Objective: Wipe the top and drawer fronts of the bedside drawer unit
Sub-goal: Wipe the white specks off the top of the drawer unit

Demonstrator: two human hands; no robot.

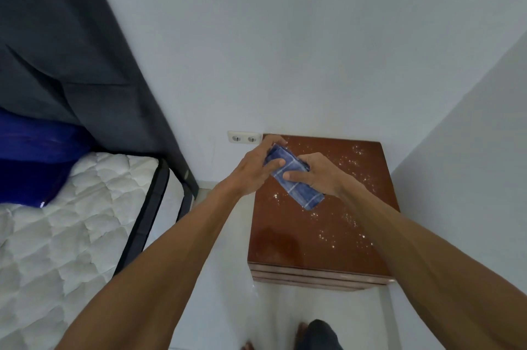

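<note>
Cloth (pixel 293 175), blue checked, folded, gripped by left hand (pixel 253 170) and right hand (pixel 316 175) at frame centre above speckled drawer unit (pixel 313 235) top; wiping apparently unstarted; next: lower and sweep.

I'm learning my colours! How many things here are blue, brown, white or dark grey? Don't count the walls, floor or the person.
Blue: 2 (checked cloth, pillow)
Brown: 1 (bedside drawer unit)
White: 2 (mattress, double wall socket)
Dark grey: 1 (curtain)
Total: 6
</note>
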